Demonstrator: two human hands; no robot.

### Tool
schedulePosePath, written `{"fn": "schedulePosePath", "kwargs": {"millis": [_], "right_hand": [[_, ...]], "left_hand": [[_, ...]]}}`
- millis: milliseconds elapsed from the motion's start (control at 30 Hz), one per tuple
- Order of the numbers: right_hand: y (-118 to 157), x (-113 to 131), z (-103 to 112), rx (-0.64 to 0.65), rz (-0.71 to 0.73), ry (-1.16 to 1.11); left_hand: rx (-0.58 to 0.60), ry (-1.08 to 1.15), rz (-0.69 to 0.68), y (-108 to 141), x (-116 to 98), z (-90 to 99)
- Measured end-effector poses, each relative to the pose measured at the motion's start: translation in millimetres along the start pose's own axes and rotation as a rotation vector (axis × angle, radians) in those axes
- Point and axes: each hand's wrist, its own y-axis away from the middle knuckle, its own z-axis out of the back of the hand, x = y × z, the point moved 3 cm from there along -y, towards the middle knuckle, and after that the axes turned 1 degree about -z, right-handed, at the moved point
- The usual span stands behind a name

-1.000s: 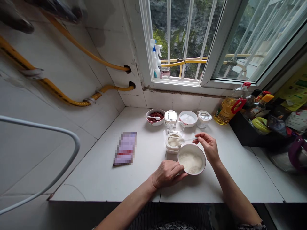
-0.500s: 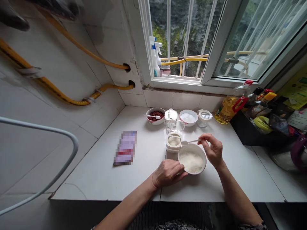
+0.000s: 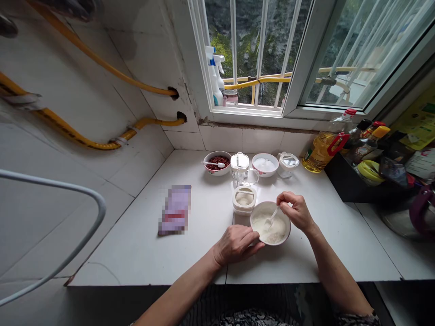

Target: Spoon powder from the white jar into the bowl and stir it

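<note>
My left hand (image 3: 238, 244) grips the near-left rim of a white bowl (image 3: 288, 233) that holds pale powder (image 3: 277, 228). Pinched in my right hand (image 3: 295, 210) is the handle of a small white spoon (image 3: 269, 222), its head down in the powder. Just behind the bowl stands a square white seasoning jar (image 3: 244, 207), its clear lid (image 3: 246, 176) flipped up and pale contents showing inside.
Along the back are a bowl (image 3: 217, 173) of dark red bits with a spoon across it, a lidded jar (image 3: 239, 162), a bowl of white grains (image 3: 265, 165) and another jar (image 3: 288, 164). An oil bottle (image 3: 317, 156) stands right, a blurred purple packet (image 3: 175, 210) lies left.
My right hand has brought the spoon from above the jar's edge down into the powder in the bowl. My left hand keeps its hold on the rim. The view has shifted slightly.
</note>
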Motion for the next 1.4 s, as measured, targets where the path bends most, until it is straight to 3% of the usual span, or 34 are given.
{"fn": "schedulePosePath", "kwargs": {"millis": [167,467,600,700,867,933,1033,1133,1233,1400], "right_hand": [[-3.2,-12.9,2.5,-0.079,-0.297,-0.314],[-7.8,-13.9,-2.5,-0.156,-0.346,-0.486],[-5.3,-5.3,-10.2,-0.197,-0.271,-0.468],[-2.2,1.6,-16.0,-0.219,-0.133,-0.338],[0.8,15.4,-25.6,-0.098,0.394,0.114],[2.0,17.5,-25.8,-0.074,0.495,0.183],[3.3,16.7,-15.5,-0.189,0.437,0.153],[4.8,10.4,0.8,-0.296,0.259,0.07],[4.2,4.2,12.9,-0.243,0.167,0.057],[1.7,6.5,15.0,-0.125,0.245,0.138]], "left_hand": [[-0.015,0.002,-0.008,0.0,0.0,-0.1],[-0.026,-0.002,-0.014,-2.9,-0.6,1.0],[-0.031,-0.002,-0.015,-2.9,-0.6,1.1],[-0.025,-0.004,-0.005,-1.9,-0.2,0.6],[-0.021,-0.006,-0.003,-1.1,0.0,-0.1],[-0.024,-0.008,-0.006,-1.1,-0.1,-0.2],[-0.025,-0.006,-0.004,-1.0,0.1,-0.3],[-0.023,-0.004,0.0,-0.8,0.2,-0.4],[-0.021,0.005,0.002,-0.9,0.1,-0.2],[-0.01,-0.002,0.004,-0.6,-0.1,0.3]]}}
